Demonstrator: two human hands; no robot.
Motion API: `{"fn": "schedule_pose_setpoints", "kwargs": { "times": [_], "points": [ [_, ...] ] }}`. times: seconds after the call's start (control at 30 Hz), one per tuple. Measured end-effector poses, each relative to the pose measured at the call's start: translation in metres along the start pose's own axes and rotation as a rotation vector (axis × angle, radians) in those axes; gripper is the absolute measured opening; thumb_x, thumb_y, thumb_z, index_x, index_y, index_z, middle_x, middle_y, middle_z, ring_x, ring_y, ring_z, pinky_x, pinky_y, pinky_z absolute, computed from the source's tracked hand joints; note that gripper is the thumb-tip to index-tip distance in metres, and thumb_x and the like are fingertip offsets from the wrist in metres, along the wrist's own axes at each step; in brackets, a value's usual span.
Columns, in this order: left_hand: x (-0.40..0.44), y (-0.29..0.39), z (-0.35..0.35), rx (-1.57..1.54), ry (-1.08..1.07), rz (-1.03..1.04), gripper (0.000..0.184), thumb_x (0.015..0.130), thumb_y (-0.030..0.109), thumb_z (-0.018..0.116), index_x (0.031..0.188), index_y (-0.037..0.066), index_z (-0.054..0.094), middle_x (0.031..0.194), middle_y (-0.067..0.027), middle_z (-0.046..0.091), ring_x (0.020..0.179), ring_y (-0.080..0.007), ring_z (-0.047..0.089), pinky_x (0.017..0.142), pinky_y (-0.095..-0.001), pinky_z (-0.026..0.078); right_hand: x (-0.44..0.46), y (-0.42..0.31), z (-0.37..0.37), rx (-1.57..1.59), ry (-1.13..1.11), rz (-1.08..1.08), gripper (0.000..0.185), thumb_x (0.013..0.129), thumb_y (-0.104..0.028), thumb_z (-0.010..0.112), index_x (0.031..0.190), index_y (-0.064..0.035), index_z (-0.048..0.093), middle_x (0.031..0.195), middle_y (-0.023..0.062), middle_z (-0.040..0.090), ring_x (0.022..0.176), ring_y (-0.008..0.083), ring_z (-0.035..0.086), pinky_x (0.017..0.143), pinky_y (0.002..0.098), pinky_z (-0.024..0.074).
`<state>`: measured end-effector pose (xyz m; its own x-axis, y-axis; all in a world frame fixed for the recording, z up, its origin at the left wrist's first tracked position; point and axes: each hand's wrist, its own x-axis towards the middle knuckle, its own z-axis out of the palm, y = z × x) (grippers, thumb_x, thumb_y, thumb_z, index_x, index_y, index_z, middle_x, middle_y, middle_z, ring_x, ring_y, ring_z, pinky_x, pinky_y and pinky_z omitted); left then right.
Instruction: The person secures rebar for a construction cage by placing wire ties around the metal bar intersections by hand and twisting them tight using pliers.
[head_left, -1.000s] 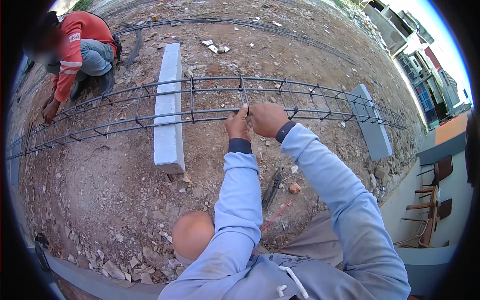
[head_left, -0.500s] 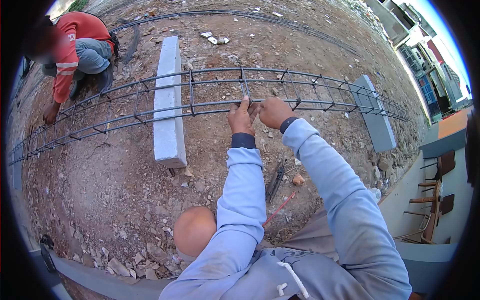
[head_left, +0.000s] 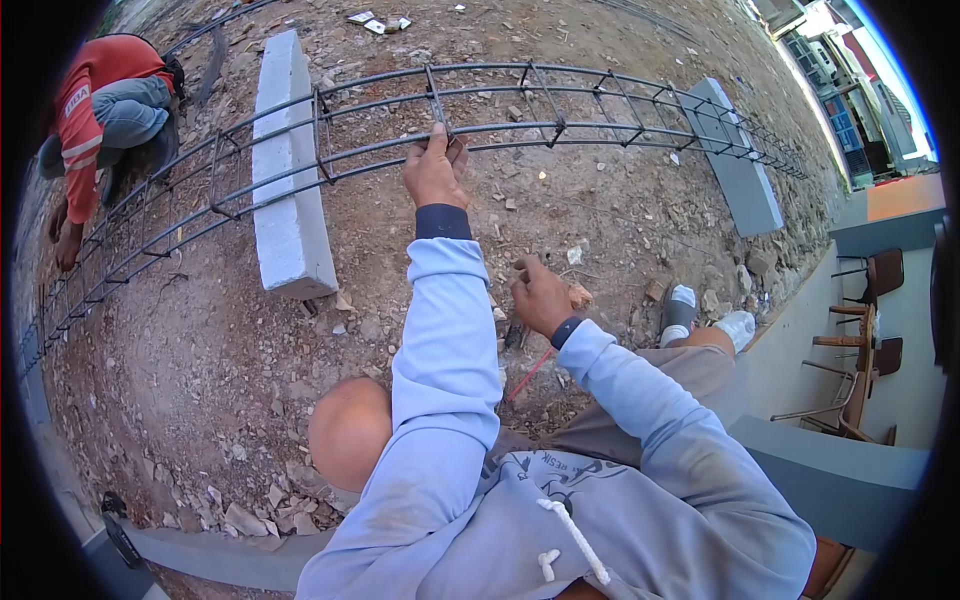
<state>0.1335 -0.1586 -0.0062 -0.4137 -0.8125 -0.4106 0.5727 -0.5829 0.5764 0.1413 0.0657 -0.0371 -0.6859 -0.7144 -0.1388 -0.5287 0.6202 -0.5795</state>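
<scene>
My left hand point(head_left: 437, 172) is closed on the near bars of a long steel rebar cage point(head_left: 590, 138), where a stirrup point(head_left: 433, 92) crosses them. Its thumb presses on top and the fingers curl beneath. My right hand point(head_left: 543, 298) is off the cage, low over the dirt, with fingers loosely bent and apart and nothing visible in them. Just below it, the dark tool point(head_left: 515, 334) on the ground is mostly covered, beside a thin red stick point(head_left: 530, 376) and a broken brick piece point(head_left: 579, 296).
A white block point(head_left: 290, 215) and a grey block point(head_left: 738, 180) support the cage. At left, a co-worker in a red top point(head_left: 110, 75) crouches with hands at the cage's far end. Rubble point(head_left: 250, 520) and a low wall point(head_left: 220, 557) lie near me; chairs point(head_left: 885, 280) stand right.
My right hand has left the cage and come down toward the tool on the ground. My left hand stays on the bars. The view has shifted, and the co-worker leans lower.
</scene>
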Motion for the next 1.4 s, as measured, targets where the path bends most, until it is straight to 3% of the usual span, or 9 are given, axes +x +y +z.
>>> {"fn": "schedule_pose_setpoints", "kwargs": {
  "times": [0.13,0.37,0.67,0.87,1.1,1.2,1.23,1.33,1.4],
  "points": [
    [-0.005,0.0,0.004,0.015,0.035,0.017,0.019,0.088,0.019,0.062,0.092,0.006,0.05,0.083,-0.0048,0.059,0.075,-0.0162,0.062,0.066,-0.03,0.05,-0.007,0.098,0.063,-0.171,-0.058,0.522,0.048,0.079,-0.036,0.061,0.111,-0.0021,0.048,0.097,0.0265,0.059,0.096,0.0398,0.059,0.084,0.0453,0.0455],
    [-0.013,-0.022,0.0,0.089,0.238,0.069,0.02,0.086,0.027,0.064,0.091,0.011,0.052,0.073,0.0009,0.057,0.061,-0.0095,0.056,0.051,-0.0244,0.045,-0.01,0.074,0.078,-0.17,-0.175,0.663,0.062,0.075,-0.037,0.066,0.119,-0.0021,0.041,0.12,0.0296,0.047,0.108,0.0455,0.051,0.094,0.0437,0.0426],
    [-0.027,-0.012,0.015,-0.444,-0.02,-0.263,0.02,0.094,0.029,0.05,0.095,0.011,0.058,0.081,-0.0002,0.063,0.066,-0.0125,0.059,0.058,-0.0285,0.048,0.011,0.135,0.017,0.652,0.085,0.843,0.028,0.065,-0.01,0.058,0.091,0.0014,0.054,0.079,0.0118,0.059,0.071,0.021,0.057,0.063,0.0337,0.0451],
    [-0.024,-0.032,0.001,-0.69,-0.244,-0.323,0.02,0.091,0.03,0.055,0.104,0.016,0.061,0.071,0.0066,0.058,0.054,-0.004,0.05,0.049,-0.0211,0.041,0.026,0.044,-0.139,0.524,0.45,0.205,0.018,0.075,-0.008,0.06,0.09,-0.0029,0.052,0.082,0.0097,0.063,0.071,0.0159,0.06,0.06,0.0283,0.0467],
    [-0.02,-0.036,-0.002,-0.598,-0.173,-0.311,0.018,0.092,0.027,0.054,0.104,0.014,0.058,0.067,0.0062,0.053,0.05,-0.0047,0.044,0.046,-0.021,0.036,0.049,-0.017,-0.214,0.417,-0.223,0.242,0.032,0.08,-0.004,0.055,0.111,0.0013,0.048,0.083,0.013,0.064,0.063,0.0177,0.062,0.055,0.0272,0.0498],
    [-0.022,-0.04,0.0,-0.528,-0.117,-0.253,0.017,0.092,0.027,0.055,0.102,0.014,0.058,0.069,0.0056,0.053,0.053,-0.0055,0.046,0.047,-0.0218,0.037,0.05,-0.083,-0.207,0.103,-0.344,0.193,0.036,0.076,-0.006,0.057,0.112,-0.0044,0.053,0.077,0.0139,0.061,0.068,0.0221,0.063,0.059,0.0345,0.0514],
    [-0.025,-0.039,0.002,-0.538,-0.105,-0.259,0.016,0.092,0.026,0.055,0.101,0.013,0.058,0.069,0.0054,0.053,0.055,-0.0058,0.047,0.048,-0.0223,0.038,0.056,-0.101,-0.205,-0.291,-0.396,-0.048,0.061,0.073,-0.006,0.059,0.131,-0.0072,0.039,0.087,0.0154,0.06,0.071,0.0239,0.064,0.066,0.0362,0.0528],
    [-0.023,-0.042,0.001,-0.501,-0.141,-0.223,0.019,0.092,0.028,0.054,0.105,0.014,0.056,0.071,0.0043,0.053,0.056,-0.0059,0.048,0.047,-0.0217,0.039,0.069,-0.113,-0.175,-0.671,-0.16,-0.26,0.071,0.069,-0.005,0.057,0.136,-0.0093,0.034,0.098,0.0226,0.057,0.083,0.0332,0.062,0.079,0.0426,0.0501],
    [-0.025,-0.041,0.002,-0.498,-0.119,-0.224,0.015,0.092,0.027,0.054,0.1,0.014,0.057,0.072,0.0049,0.055,0.057,-0.0058,0.05,0.048,-0.0224,0.04,0.072,-0.134,-0.166,-0.76,-0.13,-0.173,0.078,0.066,-0.004,0.058,0.139,-0.0125,0.031,0.115,0.0293,0.048,0.106,0.0453,0.05,0.09,0.0489,0.0433]
  ]
}}
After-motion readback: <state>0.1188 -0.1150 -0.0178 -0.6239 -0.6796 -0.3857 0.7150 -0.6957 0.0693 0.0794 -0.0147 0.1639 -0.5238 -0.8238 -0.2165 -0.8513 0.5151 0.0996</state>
